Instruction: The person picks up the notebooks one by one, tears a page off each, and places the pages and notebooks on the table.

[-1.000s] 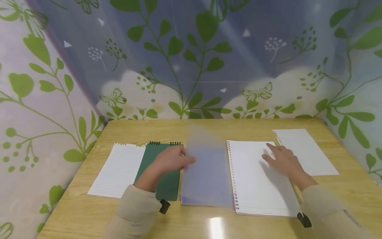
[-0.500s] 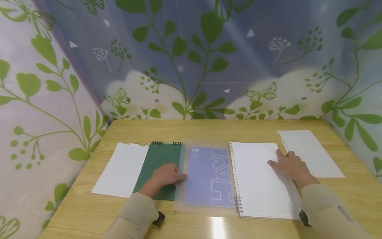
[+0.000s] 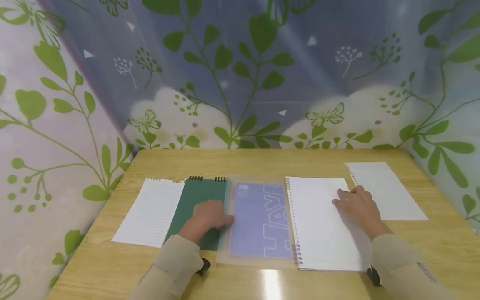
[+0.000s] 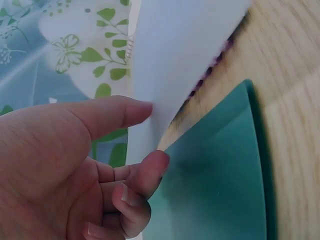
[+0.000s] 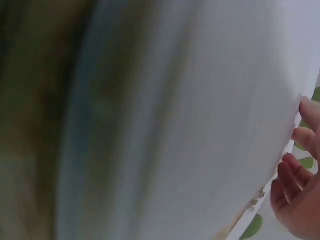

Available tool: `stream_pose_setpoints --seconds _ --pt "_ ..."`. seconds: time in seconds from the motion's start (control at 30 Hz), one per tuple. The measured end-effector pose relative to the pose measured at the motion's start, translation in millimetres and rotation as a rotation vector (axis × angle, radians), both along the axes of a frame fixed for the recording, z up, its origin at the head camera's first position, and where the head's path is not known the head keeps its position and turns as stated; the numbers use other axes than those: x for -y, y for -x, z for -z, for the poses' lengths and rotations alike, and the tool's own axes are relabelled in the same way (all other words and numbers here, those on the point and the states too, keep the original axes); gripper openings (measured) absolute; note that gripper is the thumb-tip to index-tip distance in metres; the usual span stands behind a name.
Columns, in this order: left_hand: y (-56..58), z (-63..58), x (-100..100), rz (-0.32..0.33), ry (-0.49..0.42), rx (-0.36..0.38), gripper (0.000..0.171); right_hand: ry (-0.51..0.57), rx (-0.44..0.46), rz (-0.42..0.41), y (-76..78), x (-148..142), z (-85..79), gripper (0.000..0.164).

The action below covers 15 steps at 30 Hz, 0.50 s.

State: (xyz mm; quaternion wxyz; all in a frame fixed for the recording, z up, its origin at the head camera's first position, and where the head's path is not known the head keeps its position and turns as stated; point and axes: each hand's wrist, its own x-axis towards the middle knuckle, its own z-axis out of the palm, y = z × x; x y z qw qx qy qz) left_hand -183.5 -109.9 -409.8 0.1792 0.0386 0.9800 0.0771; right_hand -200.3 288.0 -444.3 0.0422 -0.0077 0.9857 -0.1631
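The middle spiral notebook lies open, its translucent cover (image 3: 225, 246) turned out to the left over a lilac page (image 3: 247, 221) with large outlined letters. My left hand (image 3: 210, 214) pinches the cover's left edge, above a green top-spiral notepad (image 3: 180, 216). In the left wrist view, the thumb (image 4: 130, 110) lies on the pale sheet (image 4: 170, 55) and a fingertip sits at its lower edge. My right hand (image 3: 358, 206) rests with loosely bent fingers on the white lined page (image 3: 318, 233) at the right, near that page's outer edge.
A torn-edged lined sheet (image 3: 144, 212) lies left of the green notepad, partly beside its spiral. Another torn sheet (image 3: 390, 191) lies at the far right. A leaf-patterned curtain (image 3: 240, 75) stands behind the wooden table (image 3: 247, 160).
The translucent cover has swung down flat to the left, with my left hand moving nearer to me along with it. The lettering beneath has become sharp. My right hand has shifted only slightly.
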Motion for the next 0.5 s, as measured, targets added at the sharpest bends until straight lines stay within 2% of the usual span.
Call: stream_pose_setpoints --seconds 0.1,0.33,0.43,0.5 --pt "-0.8 -3.7 -3 -0.006 -0.009 0.015 0.042 -0.006 -0.052 0.019 -0.9 2 0.3 0.052" --pt "-2.5 -8.2 -4 -0.022 -0.018 0.035 0.04 -0.03 -0.18 0.006 -3.4 10 -2.7 0.029" --pt "-2.6 -8.3 -6 -0.027 0.012 0.019 0.04 0.063 -0.193 0.008 -5.5 11 -6.8 0.028" --pt "-2.5 -9.7 -9 -0.034 0.049 -0.025 0.043 0.136 -0.172 0.007 -5.4 10 -9.9 0.037"
